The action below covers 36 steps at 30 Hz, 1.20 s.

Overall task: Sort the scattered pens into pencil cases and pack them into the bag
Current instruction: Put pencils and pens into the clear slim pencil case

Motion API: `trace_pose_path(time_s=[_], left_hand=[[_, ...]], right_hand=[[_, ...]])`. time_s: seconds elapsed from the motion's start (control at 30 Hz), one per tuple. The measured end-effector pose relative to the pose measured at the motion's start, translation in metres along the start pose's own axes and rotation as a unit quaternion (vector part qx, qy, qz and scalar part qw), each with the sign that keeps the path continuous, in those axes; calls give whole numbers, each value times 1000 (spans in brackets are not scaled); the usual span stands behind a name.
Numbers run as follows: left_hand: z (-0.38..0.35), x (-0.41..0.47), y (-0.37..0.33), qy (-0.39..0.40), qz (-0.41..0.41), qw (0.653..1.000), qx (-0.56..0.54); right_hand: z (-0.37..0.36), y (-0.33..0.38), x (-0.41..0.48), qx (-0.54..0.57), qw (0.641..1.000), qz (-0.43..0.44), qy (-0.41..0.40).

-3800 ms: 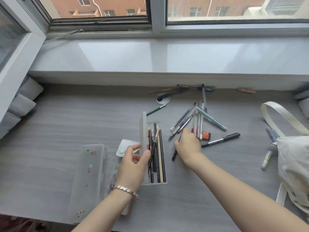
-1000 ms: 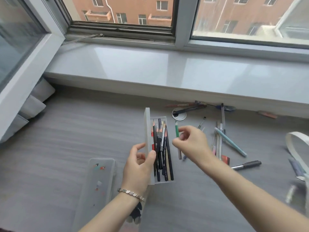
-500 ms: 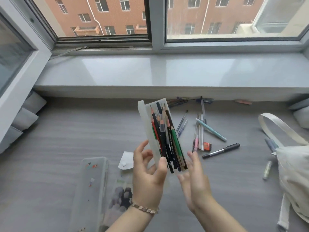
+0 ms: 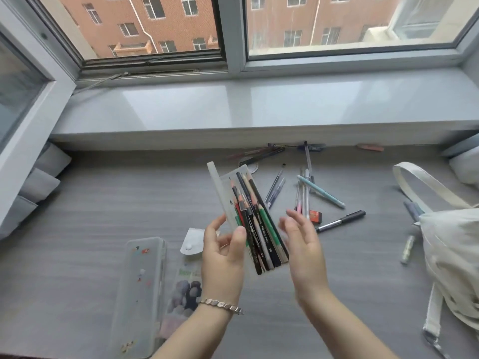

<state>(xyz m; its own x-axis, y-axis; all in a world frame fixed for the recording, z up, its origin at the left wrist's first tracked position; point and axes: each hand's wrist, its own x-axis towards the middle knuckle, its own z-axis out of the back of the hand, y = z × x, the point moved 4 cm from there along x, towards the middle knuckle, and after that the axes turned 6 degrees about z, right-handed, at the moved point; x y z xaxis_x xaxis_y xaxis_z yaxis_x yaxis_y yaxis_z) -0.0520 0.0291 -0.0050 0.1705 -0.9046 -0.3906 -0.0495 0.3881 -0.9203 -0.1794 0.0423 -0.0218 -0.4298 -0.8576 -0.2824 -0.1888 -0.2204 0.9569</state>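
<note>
My left hand [image 4: 223, 257] grips a clear plastic pencil case [image 4: 223, 187] by its lower end and holds it tilted above the table. Several pencils [image 4: 256, 224] lie inside it, tips pointing away from me. My right hand [image 4: 302, 242] hovers just right of the case with straight fingers, holding nothing. Loose pens [image 4: 321, 191] lie scattered on the grey table [image 4: 90, 216] beyond my hands, among them a black marker [image 4: 342, 221]. A second clear pencil case [image 4: 140, 288] lies at the lower left. A cream cloth bag [image 4: 451, 252] sits at the right edge.
A white flap with a snap button [image 4: 193, 240] and a printed pouch [image 4: 185, 288] lie beside the second case. A small orange eraser [image 4: 315, 215] sits among the pens. More pens [image 4: 261, 154] lie along the window ledge [image 4: 259, 110]. Two small pens [image 4: 408, 248] lie by the bag.
I have put a green pencil into the case, then lifted the case off the table and tilted it. My right hand has let go and now hangs beside it.
</note>
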Motion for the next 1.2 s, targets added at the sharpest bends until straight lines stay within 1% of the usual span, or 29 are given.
trace_pose_path(time_s=[0.03,0.07,0.1,0.13,0.17,0.2,0.23,0.27,0.33,0.4,0.43,0.47,0.5,0.53,0.6,0.63,0.67,0.7,0.73,0.77,0.8,0.83,0.9,0.93,0.97,1.0,1.03,1.07,1.2], left_hand=[[1,1,0,4,4,1000,3],[3,1,-1,8,8,1000,10],[4,0,-1,14,10,1000,14],[5,-1,0,24,12,1000,13],[6,-2,2,32,13,999,14],[6,-3,1,40,12,999,14],[7,-4,1,48,7,999,17],[7,-5,1,53,3,998,23],[7,-7,1,59,-2,998,27],[7,-9,3,66,-3,998,21],[7,-9,4,69,1,997,20],[8,-9,3,71,3,997,19],[8,-9,2,72,1,997,19],[9,-7,3,70,-3,997,21],[9,-4,2,80,-9,996,27],[9,-3,2,77,-7,997,30],[9,-3,1,72,-4,997,32],[8,-2,2,70,-6,996,47],[6,-3,1,66,-13,995,78],[4,-4,1,61,-24,988,139],[2,-6,2,52,-37,972,225],[-1,-8,4,44,-56,944,321],[-6,-12,9,23,-99,875,473],[-8,-12,12,13,-131,840,526],[-10,-12,17,4,-162,814,558],[-10,-12,22,-8,-192,797,572],[-11,-13,24,-12,-211,783,585],[-10,-14,27,-14,-219,781,585],[2,-15,29,-31,-228,784,576]], right_hand=[[1,13,3,-95,988,117,32],[-1,20,7,-191,954,220,75],[-5,21,11,-289,902,298,121],[-10,18,14,-379,840,358,153],[-14,14,15,-448,784,394,172],[-18,8,14,-494,744,408,188],[-22,4,12,-524,717,412,203],[-24,-1,10,-542,699,413,215],[-27,-10,7,-564,673,417,237],[-26,-14,8,-572,660,417,252],[-25,-14,8,-562,664,421,258],[-23,-13,8,-531,686,422,264],[-20,-9,7,-478,728,412,268],[-16,-3,8,-407,788,382,262],[-3,3,15,-250,913,256,196],[3,0,17,-171,958,160,163],[8,-6,19,-85,984,48,151],[10,-14,18,-4,984,-61,167],[10,-20,16,59,970,-140,190],[9,-20,11,89,956,-183,210],[7,-20,7,86,950,-190,230],[6,-19,4,65,951,-183,242],[2,-19,0,20,964,-141,223],[2,-21,0,7,970,-124,208],[0,-21,-2,4,974,-116,192],[0,-23,-2,8,977,-114,178],[0,-24,-2,11,980,-115,162],[-1,-26,-3,15,982,-111,153],[-12,-27,-9,11,987,-74,143]])
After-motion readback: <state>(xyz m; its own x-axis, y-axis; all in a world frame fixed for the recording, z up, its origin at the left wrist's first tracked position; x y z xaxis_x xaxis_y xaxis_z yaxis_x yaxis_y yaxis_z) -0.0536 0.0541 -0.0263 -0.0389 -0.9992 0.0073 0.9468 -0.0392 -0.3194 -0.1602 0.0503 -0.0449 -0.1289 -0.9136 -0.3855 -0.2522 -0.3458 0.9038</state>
